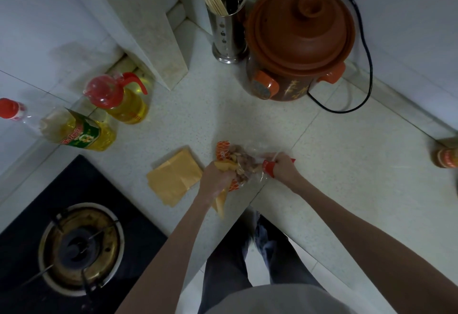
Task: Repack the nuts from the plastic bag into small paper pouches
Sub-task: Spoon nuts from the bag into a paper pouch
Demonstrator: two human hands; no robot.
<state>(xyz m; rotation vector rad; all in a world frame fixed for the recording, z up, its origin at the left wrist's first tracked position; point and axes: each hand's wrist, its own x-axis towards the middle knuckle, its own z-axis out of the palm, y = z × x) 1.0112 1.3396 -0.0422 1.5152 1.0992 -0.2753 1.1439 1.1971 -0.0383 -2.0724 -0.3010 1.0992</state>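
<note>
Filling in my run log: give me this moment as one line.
stage: filling | left hand: grips paper pouch | right hand: grips plastic bag of nuts | spare pouches: on counter

Both arms reach forward; left hand (pixel 218 173) and right hand (pixel 282 165) fisted, knuckles up.

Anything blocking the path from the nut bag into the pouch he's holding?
Nothing visible. The left hand holds the paper pouch right against the plastic bag, which the right hand grips. Whether the pouch mouth is open is hidden.
</note>
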